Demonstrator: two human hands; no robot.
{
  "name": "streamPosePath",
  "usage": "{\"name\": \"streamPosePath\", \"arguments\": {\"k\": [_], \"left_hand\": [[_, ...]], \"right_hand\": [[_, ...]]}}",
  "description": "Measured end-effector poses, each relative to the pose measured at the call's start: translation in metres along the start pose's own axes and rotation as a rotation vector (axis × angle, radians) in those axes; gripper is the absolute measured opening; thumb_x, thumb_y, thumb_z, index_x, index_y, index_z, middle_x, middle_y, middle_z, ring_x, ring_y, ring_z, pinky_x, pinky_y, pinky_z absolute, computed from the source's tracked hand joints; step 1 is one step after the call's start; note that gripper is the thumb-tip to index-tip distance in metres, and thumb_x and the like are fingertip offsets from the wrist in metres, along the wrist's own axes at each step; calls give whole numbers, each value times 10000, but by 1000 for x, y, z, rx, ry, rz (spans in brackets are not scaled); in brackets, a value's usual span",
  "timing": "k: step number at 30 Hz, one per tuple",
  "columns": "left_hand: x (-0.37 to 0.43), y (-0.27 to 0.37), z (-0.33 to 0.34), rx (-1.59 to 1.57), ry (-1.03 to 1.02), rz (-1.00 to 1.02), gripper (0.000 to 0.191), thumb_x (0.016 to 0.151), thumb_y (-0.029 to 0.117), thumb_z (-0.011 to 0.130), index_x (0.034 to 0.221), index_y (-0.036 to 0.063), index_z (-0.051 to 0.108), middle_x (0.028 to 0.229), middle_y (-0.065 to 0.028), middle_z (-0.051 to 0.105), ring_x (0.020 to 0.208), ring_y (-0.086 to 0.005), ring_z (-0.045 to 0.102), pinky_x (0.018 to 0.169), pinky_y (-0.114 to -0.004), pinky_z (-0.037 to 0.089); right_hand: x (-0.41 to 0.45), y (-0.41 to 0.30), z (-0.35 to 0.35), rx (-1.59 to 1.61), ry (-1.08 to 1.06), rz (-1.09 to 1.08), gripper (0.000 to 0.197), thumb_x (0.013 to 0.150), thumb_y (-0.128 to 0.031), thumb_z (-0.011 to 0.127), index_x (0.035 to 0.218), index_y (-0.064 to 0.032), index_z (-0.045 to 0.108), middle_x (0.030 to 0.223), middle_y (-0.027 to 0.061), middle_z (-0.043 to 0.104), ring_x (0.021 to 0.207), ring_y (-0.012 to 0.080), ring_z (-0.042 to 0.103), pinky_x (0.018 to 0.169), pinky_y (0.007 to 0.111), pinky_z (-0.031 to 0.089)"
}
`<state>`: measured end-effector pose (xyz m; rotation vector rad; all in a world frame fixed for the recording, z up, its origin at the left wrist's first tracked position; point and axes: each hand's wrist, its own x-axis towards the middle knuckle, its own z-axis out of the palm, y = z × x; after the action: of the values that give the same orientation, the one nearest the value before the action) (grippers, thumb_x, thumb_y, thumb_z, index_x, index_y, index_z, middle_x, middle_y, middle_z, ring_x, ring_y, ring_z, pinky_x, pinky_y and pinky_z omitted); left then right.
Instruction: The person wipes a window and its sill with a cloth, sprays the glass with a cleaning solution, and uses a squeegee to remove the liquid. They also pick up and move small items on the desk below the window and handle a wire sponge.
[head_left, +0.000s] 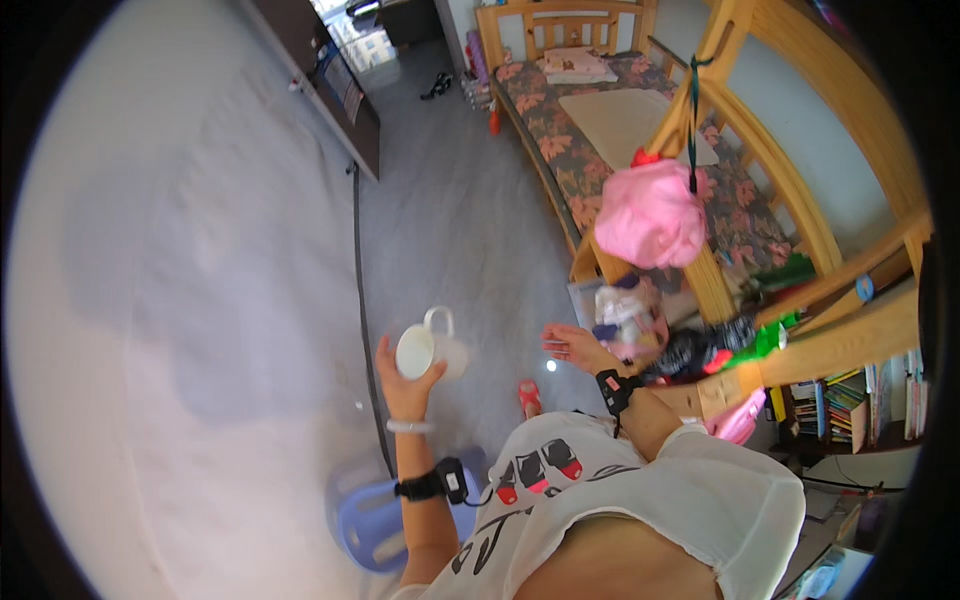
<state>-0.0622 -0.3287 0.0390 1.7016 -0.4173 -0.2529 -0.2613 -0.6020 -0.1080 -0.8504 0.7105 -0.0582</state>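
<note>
My left hand (409, 386) grips a white mug (421, 352) around its body, above the grey floor. The mug is tilted, so its pale inside shows, and its handle points away from me. A light bracelet and a black strap with a small device are on my left forearm. My right hand (576, 349) is held out to the right with its fingers extended and nothing in it. It is nearest to a box of clothes and cloth items (626, 315) beside the bed. Another black strapped device sits on my right wrist.
A blue plastic chair (360, 525) stands by the pale wall at lower left. On the right, a wooden bunk bed (720, 289) carries a hanging pink bag (652, 214). Bookshelves (847, 405) stand beyond it. Far ahead is an open dark door (330, 82).
</note>
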Motion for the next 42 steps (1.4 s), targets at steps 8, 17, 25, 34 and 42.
{"name": "streamPosePath", "arguments": {"k": [8,17,25,34,42], "left_hand": [[271,-6,-1,-154,231,-44,964,596,96,788,1379,-7,235,1137,-122,521,1027,-219,527,878,-331,452],[669,-6,80,-136,134,-6,957,587,102,800,1364,-24,254,1113,-110,537,1001,-205,545,880,-314,449],[988,11,219,-98,-130,66,966,592,106,804,1362,-23,235,1109,-117,545,1015,-206,553,887,-328,454],[1328,1,320,-84,-2,87,987,567,136,823,1347,-42,244,1092,-118,537,1009,-212,552,881,-318,453],[1598,-37,333,-188,240,28,930,579,45,793,1342,-28,265,1110,-136,535,999,-236,575,852,-339,491]], "right_hand": [[260,-203,87,-304,-262,110,376,906,-303,565,1211,-84,540,1116,25,602,972,142,591,816,272,453],[532,-327,-119,93,693,101,189,873,-221,537,916,-49,602,816,109,637,617,188,582,468,321,453],[571,-375,-212,542,1047,250,160,862,-225,528,857,-74,582,764,87,606,586,203,565,457,335,432],[997,-688,-226,103,705,105,146,851,-229,517,790,-102,559,705,62,570,550,221,545,446,351,408],[1391,-1008,16,-273,-47,-128,240,885,-213,549,1057,-46,569,900,65,616,771,177,606,612,287,468]]}}
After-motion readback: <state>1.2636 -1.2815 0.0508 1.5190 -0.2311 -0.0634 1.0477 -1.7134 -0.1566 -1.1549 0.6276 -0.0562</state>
